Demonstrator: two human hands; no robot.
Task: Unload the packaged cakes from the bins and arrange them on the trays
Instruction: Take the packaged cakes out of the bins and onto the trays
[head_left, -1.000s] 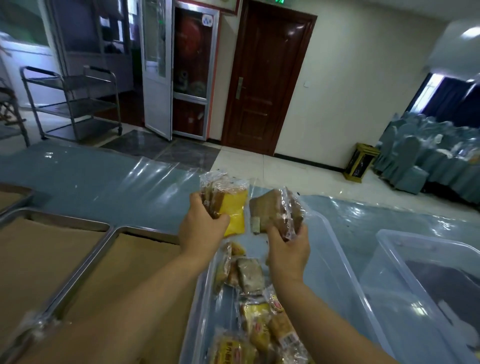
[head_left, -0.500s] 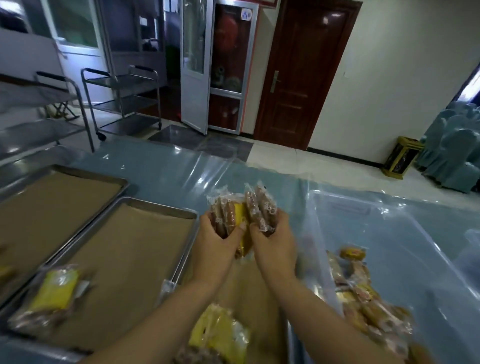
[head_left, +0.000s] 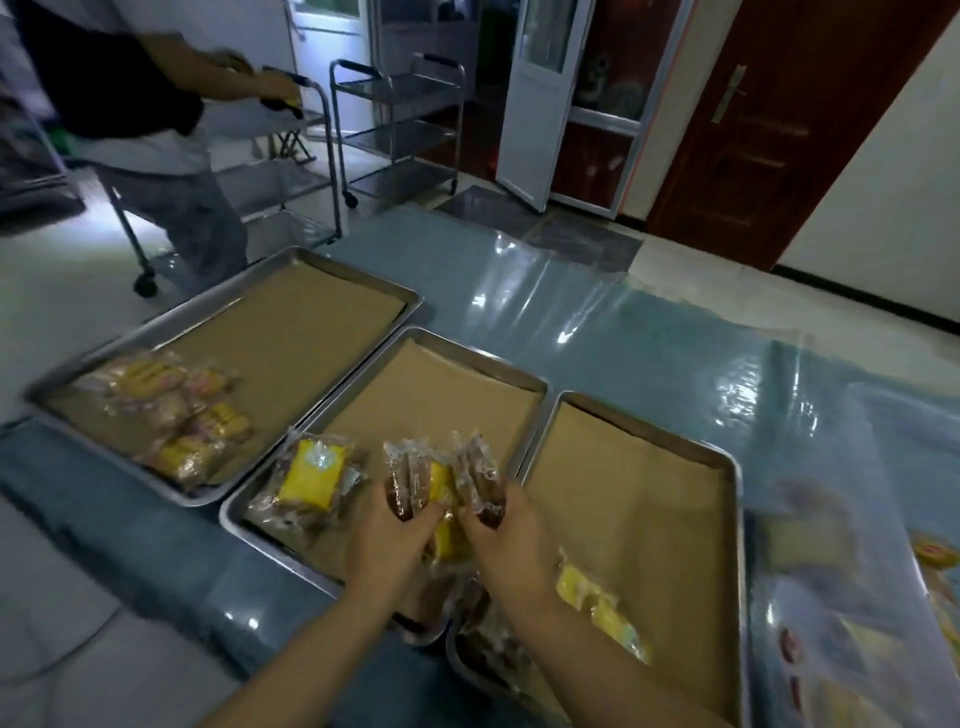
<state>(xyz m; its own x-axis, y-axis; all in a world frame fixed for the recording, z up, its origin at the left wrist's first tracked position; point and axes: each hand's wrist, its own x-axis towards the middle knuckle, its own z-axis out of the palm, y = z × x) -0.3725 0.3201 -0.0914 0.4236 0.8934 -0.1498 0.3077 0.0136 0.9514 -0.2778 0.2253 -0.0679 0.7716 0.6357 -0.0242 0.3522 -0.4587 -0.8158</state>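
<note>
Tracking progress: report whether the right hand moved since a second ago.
Yes. The right hand went leftward, from above the bin to the middle tray's right rim.

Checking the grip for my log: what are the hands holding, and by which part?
The left hand grips the yellow-and-brown cakes by their lower ends; the right hand grips the brown cakes likewise, tops sticking up.

Three trays lay side by side on the table (head_left: 597, 332): left tray (head_left: 291, 332), middle tray (head_left: 441, 395), right tray (head_left: 649, 493). A cluster of packets (head_left: 171, 415) lay at the left tray's near end. A single packet (head_left: 311, 475) lay at the middle tray's near left. Right of it, the left hand (head_left: 387, 540) and right hand (head_left: 511, 540) gripped packet bundles (head_left: 415, 480) above that tray. The bin (head_left: 857, 519) stood at far right.
</note>
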